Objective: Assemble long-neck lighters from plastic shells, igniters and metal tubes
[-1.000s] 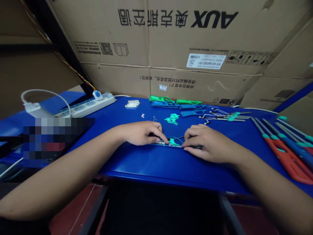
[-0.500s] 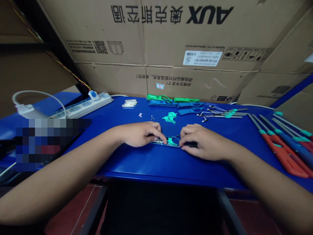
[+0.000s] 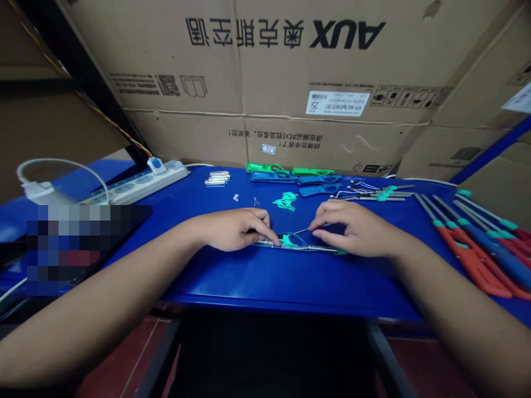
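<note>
A half-built blue lighter shell (image 3: 305,247) with a teal trigger (image 3: 287,240) and a metal tube lies on the blue table (image 3: 265,276) in front of me. My left hand (image 3: 236,228) has its fingers curled, pressing down on the shell's left end. My right hand (image 3: 357,228) sits just behind the shell's right part, fingers pinched on a thin wire (image 3: 305,230) that runs toward the trigger.
Green and blue shell halves (image 3: 290,174), loose teal triggers (image 3: 285,201), small metal tubes (image 3: 216,178) and wired nozzles (image 3: 375,193) lie further back. Finished red and blue long lighters (image 3: 477,243) lie at the right. A white power strip (image 3: 136,185) sits at the left. Cardboard boxes (image 3: 290,83) stand behind.
My right hand has lifted off the shell's right end and moved back, now pinching the wire. The shell's right end shows. My left hand has stayed in place.
</note>
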`<state>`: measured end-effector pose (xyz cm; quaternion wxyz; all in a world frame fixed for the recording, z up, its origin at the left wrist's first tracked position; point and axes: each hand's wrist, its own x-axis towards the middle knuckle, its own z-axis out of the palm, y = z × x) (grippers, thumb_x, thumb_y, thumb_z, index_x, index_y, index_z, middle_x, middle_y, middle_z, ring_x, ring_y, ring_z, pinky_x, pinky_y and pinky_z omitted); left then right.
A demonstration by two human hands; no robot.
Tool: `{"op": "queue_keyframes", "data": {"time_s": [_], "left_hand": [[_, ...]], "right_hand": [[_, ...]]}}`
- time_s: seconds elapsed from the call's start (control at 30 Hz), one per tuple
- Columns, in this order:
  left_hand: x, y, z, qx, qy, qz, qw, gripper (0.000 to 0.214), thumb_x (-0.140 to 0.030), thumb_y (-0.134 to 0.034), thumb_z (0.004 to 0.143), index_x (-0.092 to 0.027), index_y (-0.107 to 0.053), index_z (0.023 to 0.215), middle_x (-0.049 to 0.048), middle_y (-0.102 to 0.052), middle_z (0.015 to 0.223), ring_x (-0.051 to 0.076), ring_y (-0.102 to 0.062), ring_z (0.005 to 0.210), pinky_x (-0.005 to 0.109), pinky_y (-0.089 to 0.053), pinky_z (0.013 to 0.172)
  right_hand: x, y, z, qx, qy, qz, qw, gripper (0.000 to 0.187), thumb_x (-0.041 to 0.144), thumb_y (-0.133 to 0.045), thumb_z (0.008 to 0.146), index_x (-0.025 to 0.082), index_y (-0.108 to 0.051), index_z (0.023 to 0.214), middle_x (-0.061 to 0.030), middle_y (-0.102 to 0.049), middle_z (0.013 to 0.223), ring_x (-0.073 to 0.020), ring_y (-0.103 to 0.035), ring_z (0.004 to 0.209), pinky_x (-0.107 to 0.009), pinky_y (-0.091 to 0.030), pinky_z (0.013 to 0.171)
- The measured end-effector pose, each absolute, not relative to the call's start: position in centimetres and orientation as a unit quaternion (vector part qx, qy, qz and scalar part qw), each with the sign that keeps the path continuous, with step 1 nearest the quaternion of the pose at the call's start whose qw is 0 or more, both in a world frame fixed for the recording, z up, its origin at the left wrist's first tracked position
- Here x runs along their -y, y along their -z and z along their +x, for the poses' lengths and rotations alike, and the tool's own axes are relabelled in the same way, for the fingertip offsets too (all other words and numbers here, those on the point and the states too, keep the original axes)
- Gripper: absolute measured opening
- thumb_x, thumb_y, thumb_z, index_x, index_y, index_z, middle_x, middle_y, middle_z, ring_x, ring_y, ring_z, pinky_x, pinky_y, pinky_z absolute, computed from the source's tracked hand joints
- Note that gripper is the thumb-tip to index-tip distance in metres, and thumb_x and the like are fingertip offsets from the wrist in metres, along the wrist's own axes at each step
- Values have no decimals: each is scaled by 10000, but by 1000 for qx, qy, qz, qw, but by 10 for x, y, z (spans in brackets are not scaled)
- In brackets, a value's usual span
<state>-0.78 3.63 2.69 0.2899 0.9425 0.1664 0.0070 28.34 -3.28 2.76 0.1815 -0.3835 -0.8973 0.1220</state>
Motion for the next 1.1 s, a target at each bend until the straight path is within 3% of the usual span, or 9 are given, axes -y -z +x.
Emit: {"op": "queue_keyframes", "data": {"time_s": [0.27, 0.53, 0.7, 0.8, 1.1], "left_hand": [[-38, -30, -11, -165, -2, 938, 305, 349, -175, -482, 966, -314, -710, 1190, 43, -583, 1058, 143, -577, 941, 274, -472, 874], [-42, -35, -14, -153, -57, 958, 237, 273, -260, -494, 986, -251, -680, 1186, 47, -645, 1022, 155, -585, 956, 302, -456, 888], [-44, -34, -14, -168, -122, 956, 205, 249, -307, -510, 981, -223, -697, 1122, 52, -688, 1016, 154, -622, 918, 307, -476, 847], [-46, -34, -13, -204, -173, 945, 190, 257, -326, -510, 972, -197, -717, 1052, 55, -707, 973, 151, -641, 869, 292, -491, 801], [-56, -34, -17, -421, -277, 844, 182, 274, -372, -557, 882, -172, -742, 910, 38, -749, 843, 164, -655, 733, 258, -453, 633]], "right_hand": [[31, -36, 295, 888, -129, -423, 128, 219, 348, -558, 928, 210, -726, 953, -50, -706, 930, -171, -643, 824, -317, -488, 766], [24, -49, 339, 816, -34, -551, 171, 261, 408, -529, 905, 231, -722, 907, -46, -744, 968, -232, -680, 882, -355, -513, 795], [-2, -46, 347, 808, 61, -586, 9, 333, 313, -459, 927, 198, -733, 1079, -103, -722, 1117, -279, -659, 1015, -406, -507, 895], [-31, -45, 346, 803, 83, -590, -24, 368, 280, -504, 895, 191, -704, 1190, -130, -694, 1193, -299, -627, 1098, -419, -481, 945], [-84, -44, 342, 798, 39, -597, -75, 316, 403, -552, 890, 218, -751, 1053, -78, -744, 1105, -226, -674, 952, -298, -484, 775]]}}
